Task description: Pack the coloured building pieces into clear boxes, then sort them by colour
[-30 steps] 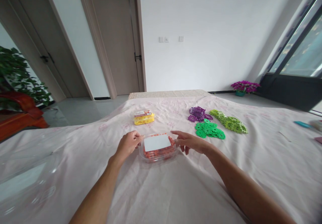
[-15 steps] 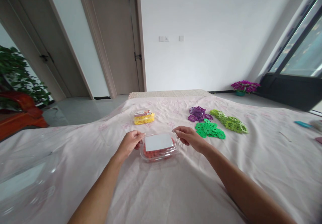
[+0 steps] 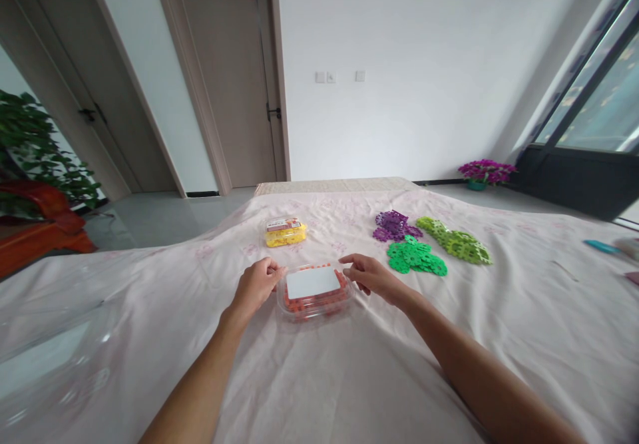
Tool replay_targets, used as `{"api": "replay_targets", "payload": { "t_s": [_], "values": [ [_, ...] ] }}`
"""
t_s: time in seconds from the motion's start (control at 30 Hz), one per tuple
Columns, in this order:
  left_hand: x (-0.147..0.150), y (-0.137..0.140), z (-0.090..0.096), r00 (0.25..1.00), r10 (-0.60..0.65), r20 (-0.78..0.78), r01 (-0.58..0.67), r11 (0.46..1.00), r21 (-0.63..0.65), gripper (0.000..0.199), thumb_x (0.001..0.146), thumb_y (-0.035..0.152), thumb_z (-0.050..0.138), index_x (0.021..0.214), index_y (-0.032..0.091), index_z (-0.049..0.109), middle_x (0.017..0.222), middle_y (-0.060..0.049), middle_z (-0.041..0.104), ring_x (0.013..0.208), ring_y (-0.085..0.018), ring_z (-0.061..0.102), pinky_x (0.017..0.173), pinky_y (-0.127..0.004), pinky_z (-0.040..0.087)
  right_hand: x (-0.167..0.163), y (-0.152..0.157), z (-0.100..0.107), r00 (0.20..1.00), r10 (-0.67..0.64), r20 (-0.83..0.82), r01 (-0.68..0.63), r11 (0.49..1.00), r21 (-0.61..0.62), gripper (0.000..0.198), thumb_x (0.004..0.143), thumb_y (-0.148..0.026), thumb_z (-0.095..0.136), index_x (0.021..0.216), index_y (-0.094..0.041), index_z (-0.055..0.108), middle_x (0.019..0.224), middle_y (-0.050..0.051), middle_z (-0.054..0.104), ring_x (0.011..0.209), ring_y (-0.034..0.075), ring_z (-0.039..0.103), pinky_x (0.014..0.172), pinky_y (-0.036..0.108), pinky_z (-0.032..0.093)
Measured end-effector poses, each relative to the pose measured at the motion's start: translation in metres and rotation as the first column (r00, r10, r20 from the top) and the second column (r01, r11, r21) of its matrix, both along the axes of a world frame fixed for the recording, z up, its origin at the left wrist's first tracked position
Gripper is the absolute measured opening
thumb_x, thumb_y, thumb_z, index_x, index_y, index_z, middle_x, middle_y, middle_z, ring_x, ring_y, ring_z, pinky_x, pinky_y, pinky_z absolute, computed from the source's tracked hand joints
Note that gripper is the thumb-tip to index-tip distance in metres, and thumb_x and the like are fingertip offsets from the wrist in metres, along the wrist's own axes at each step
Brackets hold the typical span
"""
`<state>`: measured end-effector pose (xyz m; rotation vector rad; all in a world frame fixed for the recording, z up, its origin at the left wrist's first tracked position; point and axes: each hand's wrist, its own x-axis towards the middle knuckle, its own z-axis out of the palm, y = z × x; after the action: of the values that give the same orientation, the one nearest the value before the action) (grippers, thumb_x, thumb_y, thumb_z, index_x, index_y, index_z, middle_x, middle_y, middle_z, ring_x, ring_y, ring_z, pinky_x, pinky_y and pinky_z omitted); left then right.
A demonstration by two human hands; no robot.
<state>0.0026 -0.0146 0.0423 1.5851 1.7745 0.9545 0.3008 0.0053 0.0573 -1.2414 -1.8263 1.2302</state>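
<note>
A clear plastic box (image 3: 315,303) with a lid, full of red-orange pieces, lies flat on the cloth in front of me. Its lid carries a white label (image 3: 312,282). My left hand (image 3: 259,280) pinches the box's back left corner between thumb and fingers. At the back right corner, my right hand (image 3: 368,276) has its index finger stretched over the rim and the other fingers curled; the thumb is close to the lid's edge. The lid appears to lie level on the box.
Behind stands a box of yellow pieces (image 3: 285,233). Purple pieces (image 3: 393,225), green snowflake-shaped pieces (image 3: 418,256) and lime pieces (image 3: 456,241) lie in piles at right. Large clear plastic containers (image 3: 44,357) sit at near left. A blue object (image 3: 601,247) lies far right.
The lid has settled lower and flatter onto the box of red-orange pieces. My right hand's fingers have loosened from the corner, with the index finger now straightened. My left hand has barely moved.
</note>
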Motion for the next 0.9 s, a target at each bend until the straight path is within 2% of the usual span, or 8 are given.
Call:
{"api": "replay_targets", "payload": {
  "t_s": [0.23,0.67,0.8,0.9],
  "values": [
    [-0.001,0.001,-0.005,0.999,-0.031,0.033,0.033,0.997,-0.068,0.030,0.075,0.049,0.060,0.080,0.020,0.064,0.066,-0.001,0.066,0.054,-0.014,0.059,0.051,-0.023,0.039,0.001,0.004,-0.006,1.000,0.016,0.001,-0.016,1.000,0.005,0.044,0.082,-0.036,0.058,0.119,-0.013,0.059,0.057,-0.006,0.048,0.046,0.008,0.045,0.039,0.019,0.034],
    [-0.002,-0.002,0.004,0.997,-0.017,-0.075,0.017,1.000,-0.001,0.026,0.076,0.048,0.059,0.076,0.022,0.065,0.068,-0.001,0.067,0.060,-0.017,0.062,0.056,-0.024,0.040,-0.003,-0.002,0.000,1.000,-0.010,-0.011,0.010,1.000,-0.009,0.047,0.084,-0.039,0.057,0.124,-0.013,0.059,0.058,-0.005,0.048,0.050,0.008,0.045,0.043,0.020,0.034],
    [-0.001,-0.001,0.005,0.999,-0.004,-0.051,0.007,0.998,0.060,0.028,0.075,0.049,0.060,0.077,0.022,0.065,0.073,-0.002,0.068,0.064,-0.017,0.061,0.058,-0.024,0.041,-0.004,-0.001,-0.003,0.997,-0.031,-0.072,0.026,0.997,-0.067,0.051,0.081,-0.041,0.061,0.125,-0.014,0.057,0.069,-0.001,0.054,0.057,0.010,0.051,0.042,0.019,0.037],
    [0.002,-0.001,0.001,0.999,-0.027,0.044,0.025,0.999,0.031,0.032,0.076,0.051,0.058,0.079,0.020,0.064,0.073,-0.002,0.066,0.064,-0.016,0.060,0.057,-0.024,0.042,-0.006,-0.001,-0.006,0.993,-0.037,-0.116,0.020,0.990,-0.142,0.052,0.081,-0.040,0.063,0.125,-0.013,0.055,0.069,-0.001,0.055,0.053,0.009,0.050,0.039,0.020,0.036]
  ]
}}
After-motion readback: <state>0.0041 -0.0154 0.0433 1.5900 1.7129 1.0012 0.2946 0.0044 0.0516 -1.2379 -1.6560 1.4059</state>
